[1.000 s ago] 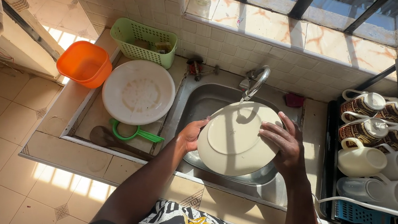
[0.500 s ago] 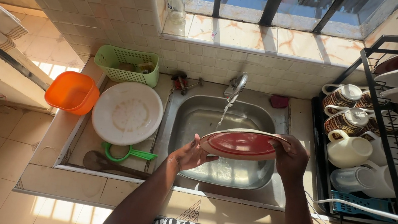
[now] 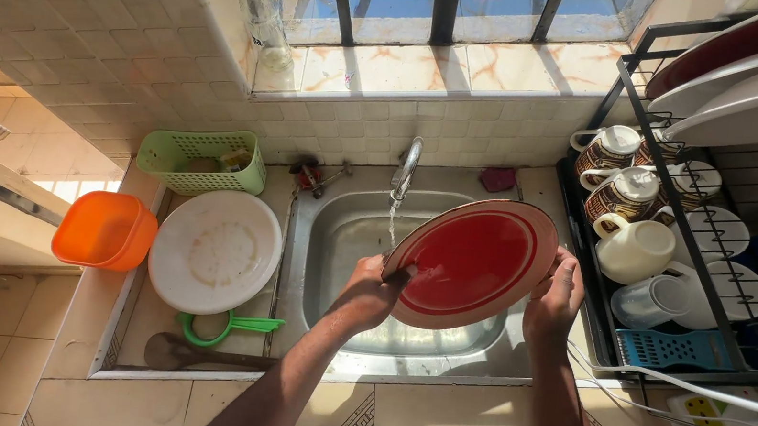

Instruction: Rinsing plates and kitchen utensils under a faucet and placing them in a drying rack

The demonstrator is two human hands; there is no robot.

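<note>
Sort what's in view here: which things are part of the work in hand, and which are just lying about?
In hand:
red plate, tilted over the sink
left hand and right hand on its rim
running tap

Lying about:
white plate on the drainboard
orange tub
green basket
green-handled utensil
wooden spoon
dish rack with mugs

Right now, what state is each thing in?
Tap: running.
Red plate: tilted over the sink, held by left hand and right hand.
White plate: lying flat, soiled.
Orange bowl: upright.
Green basket: upright.
</note>
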